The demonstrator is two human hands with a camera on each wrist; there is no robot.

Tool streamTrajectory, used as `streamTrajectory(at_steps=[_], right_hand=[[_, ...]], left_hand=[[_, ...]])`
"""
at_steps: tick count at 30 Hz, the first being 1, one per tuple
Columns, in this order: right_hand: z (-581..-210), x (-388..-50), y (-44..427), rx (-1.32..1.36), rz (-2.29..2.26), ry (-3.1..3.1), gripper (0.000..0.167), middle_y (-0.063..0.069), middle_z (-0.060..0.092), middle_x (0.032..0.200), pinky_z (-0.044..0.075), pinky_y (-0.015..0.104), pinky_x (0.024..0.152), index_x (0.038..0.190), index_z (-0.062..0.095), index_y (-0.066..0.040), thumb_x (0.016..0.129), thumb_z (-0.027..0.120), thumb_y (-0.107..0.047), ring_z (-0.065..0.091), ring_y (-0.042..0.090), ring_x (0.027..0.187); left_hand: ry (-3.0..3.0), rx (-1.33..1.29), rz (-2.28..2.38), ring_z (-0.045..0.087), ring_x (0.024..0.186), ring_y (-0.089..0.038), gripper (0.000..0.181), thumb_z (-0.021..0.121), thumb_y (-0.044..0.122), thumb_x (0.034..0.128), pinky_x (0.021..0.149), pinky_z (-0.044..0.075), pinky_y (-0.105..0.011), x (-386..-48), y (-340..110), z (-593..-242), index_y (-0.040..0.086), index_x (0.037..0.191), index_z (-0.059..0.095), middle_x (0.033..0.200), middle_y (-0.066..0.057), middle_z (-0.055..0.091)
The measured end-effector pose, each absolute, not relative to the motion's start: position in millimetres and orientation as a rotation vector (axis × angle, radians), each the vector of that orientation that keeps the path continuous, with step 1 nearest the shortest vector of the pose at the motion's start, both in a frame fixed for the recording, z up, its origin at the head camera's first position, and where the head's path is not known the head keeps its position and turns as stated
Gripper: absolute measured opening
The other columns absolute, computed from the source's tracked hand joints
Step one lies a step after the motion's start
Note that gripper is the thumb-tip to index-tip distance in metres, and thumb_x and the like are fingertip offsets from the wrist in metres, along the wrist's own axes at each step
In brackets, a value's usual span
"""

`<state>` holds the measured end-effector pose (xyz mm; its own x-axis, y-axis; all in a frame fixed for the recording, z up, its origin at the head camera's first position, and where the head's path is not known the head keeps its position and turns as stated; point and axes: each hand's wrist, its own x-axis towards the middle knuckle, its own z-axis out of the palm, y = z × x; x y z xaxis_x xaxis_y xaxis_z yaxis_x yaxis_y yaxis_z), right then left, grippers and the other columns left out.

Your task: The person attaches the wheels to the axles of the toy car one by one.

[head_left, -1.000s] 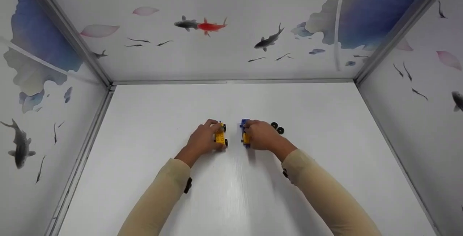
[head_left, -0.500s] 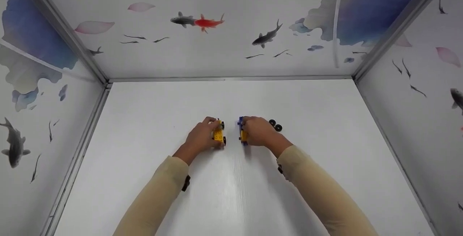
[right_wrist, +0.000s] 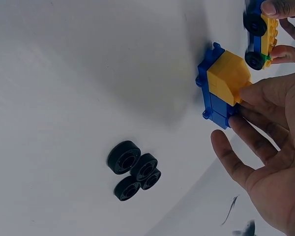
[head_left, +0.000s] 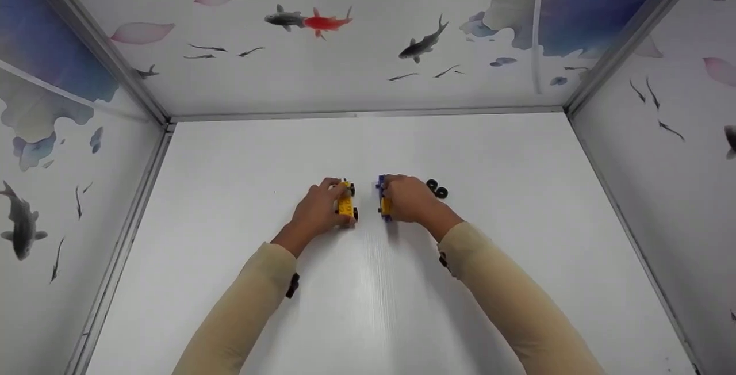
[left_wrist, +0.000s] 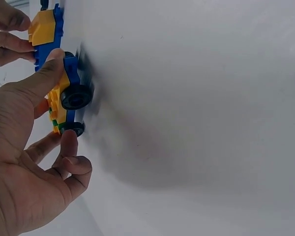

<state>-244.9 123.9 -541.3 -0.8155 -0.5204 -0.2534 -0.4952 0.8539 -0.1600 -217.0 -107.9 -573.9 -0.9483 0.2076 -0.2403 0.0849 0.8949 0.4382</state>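
In the head view my left hand (head_left: 315,208) holds a yellow and blue brick-built toy car (head_left: 345,205). Its black wheels (left_wrist: 76,97) are fitted, as the left wrist view shows, with thumb and fingertips gripping opposite ends. To the right, my right hand (head_left: 409,198) pinches a second toy car (right_wrist: 229,76), a blue base with a yellow block on top. No wheels show on the visible side of that base. A narrow gap separates the two cars. Several loose black wheels (right_wrist: 124,157) lie in a cluster on the table beyond my right hand.
Under everything is a white tabletop (head_left: 368,306). Upright panels printed with fish and leaves, such as the back wall (head_left: 356,76), enclose it on the left, right and far sides. Metal strips (head_left: 356,115) run along the panel edges.
The head view has shifted, so the table and walls appear slightly higher in it. Both hands keep their hold on the toy cars, with about the same gap between them.
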Motion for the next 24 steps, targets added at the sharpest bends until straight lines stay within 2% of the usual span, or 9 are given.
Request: streamTrajectory(at_steps=[6,10,13,16,19,24], right_hand=[[-539.5,-247.0,121.9,-0.689,-0.168,2.720,0.031,0.012,0.069,0.150,0.059,0.045,0.115,0.130,0.080,-0.005,0.099,0.080,-0.012,0.071,0.032,0.129],[-539.5,-247.4,121.9,-0.666,-0.206,2.721,0.032,0.011,0.069,0.149,0.060,0.045,0.114,0.129,0.080,-0.006,0.098,0.081,-0.012,0.071,0.031,0.127],[-540.0,-246.9,123.3,-0.662,-0.232,2.725,0.030,0.010,0.070,0.147,0.061,0.044,0.113,0.127,0.081,-0.006,0.097,0.082,-0.010,0.071,0.031,0.125],[-540.5,-246.6,125.5,-0.684,-0.236,2.739,0.029,0.010,0.070,0.146,0.062,0.044,0.112,0.124,0.082,-0.005,0.096,0.084,-0.010,0.072,0.031,0.125],[-541.0,-246.6,127.8,-0.730,-0.235,2.756,0.030,0.012,0.071,0.145,0.062,0.046,0.111,0.123,0.082,-0.003,0.095,0.087,-0.013,0.073,0.033,0.126],[-543.9,-245.9,131.7,-0.810,-0.274,2.768,0.033,0.015,0.074,0.140,0.062,0.048,0.111,0.118,0.083,-0.002,0.094,0.090,-0.023,0.074,0.035,0.125]], left_hand=[[2.806,0.246,0.607,0.046,0.146,-0.038,0.066,0.089,0.041,0.0952,0.108,0.059,-0.052,-216.0,-107.9,-571.8,0.023,0.152,0.061,0.175,-0.006,0.042],[2.823,0.263,0.599,0.040,0.148,-0.041,0.076,0.091,0.045,0.0920,0.116,0.055,-0.052,-214.9,-104.9,-568.1,0.019,0.156,0.058,0.177,-0.011,0.037],[2.851,0.283,0.582,0.036,0.153,-0.043,0.081,0.092,0.051,0.0883,0.126,0.046,-0.055,-215.3,-98.5,-564.2,0.017,0.154,0.061,0.179,-0.014,0.031],[2.877,0.334,0.597,0.034,0.156,-0.043,0.086,0.093,0.055,0.0861,0.130,0.039,-0.059,-216.9,-87.9,-560.4,0.016,0.156,0.061,0.179,-0.015,0.030],[2.881,0.412,0.604,0.034,0.158,-0.041,0.092,0.091,0.056,0.0879,0.131,0.036,-0.060,-219.3,-74.8,-559.0,0.017,0.163,0.054,0.179,-0.014,0.031],[2.864,0.530,0.584,0.036,0.160,-0.040,0.101,0.088,0.055,0.0918,0.131,0.037,-0.061,-222.9,-55.8,-563.9,0.016,0.171,0.041,0.179,-0.013,0.034]])
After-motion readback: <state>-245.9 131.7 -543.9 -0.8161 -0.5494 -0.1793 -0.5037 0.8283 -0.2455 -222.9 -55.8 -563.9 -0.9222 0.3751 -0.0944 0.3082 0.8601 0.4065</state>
